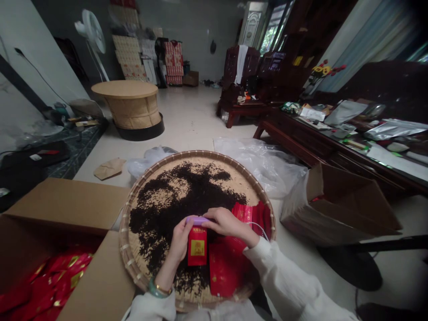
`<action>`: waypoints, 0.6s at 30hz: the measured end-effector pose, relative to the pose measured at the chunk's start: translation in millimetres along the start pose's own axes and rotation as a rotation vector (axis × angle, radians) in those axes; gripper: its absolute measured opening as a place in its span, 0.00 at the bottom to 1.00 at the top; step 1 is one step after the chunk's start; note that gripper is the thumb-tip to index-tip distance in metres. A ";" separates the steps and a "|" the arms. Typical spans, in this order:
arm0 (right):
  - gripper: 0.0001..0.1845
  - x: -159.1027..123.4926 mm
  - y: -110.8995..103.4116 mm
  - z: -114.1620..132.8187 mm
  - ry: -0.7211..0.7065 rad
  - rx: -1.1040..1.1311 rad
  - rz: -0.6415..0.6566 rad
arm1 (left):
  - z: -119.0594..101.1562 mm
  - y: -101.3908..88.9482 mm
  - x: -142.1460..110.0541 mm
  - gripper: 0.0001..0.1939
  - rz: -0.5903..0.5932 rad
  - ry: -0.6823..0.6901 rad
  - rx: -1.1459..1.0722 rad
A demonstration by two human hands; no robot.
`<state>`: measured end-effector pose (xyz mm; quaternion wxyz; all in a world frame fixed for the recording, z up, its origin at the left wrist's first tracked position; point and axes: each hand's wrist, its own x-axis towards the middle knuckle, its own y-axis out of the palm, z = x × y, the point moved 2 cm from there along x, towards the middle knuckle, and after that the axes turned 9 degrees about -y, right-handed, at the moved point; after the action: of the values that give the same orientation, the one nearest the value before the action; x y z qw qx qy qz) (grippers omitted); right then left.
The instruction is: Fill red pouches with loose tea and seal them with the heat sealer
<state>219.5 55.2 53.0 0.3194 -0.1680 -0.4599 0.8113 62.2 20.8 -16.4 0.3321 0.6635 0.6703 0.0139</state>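
Observation:
A small red packet (197, 246) with a gold square label hangs upright over the round bamboo tray (124, 243). My left hand (180, 238) is closed on its upper left edge. Across the packet's top lies a purple handheld bag sealer (198, 220), gripped by my right hand (222, 221); its left end meets my left fingertips. Dark loose tea leaves (187, 196) are spread over the tray beneath both hands. Below my right wrist, flat red packets (224, 267) rest on the tray, and a row of red packets (245, 211) stands at its right side.
An open carton (100, 267) at the left contains many red packets (50, 281). On the right stands another open carton (334, 214), beside a black round base (354, 267). Clear plastic sheeting (257, 160) lies behind the tray. A cluttered dark table (354, 142) is further right.

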 end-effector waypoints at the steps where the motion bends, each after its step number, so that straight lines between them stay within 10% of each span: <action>1: 0.16 0.3 0.2 0.3 0.005 0.004 0.004 | -0.3 -0.1 0.1 0.25 -0.002 0.001 -0.003; 18: 0.20 9.1 20.5 8.4 0.211 -0.058 0.027 | 1.1 -0.9 -3.1 0.21 -0.022 0.085 0.099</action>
<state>200.6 48.3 40.0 0.3500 -0.2680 -0.4444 0.7798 61.7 17.4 -16.3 0.2703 0.6707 0.6908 0.0051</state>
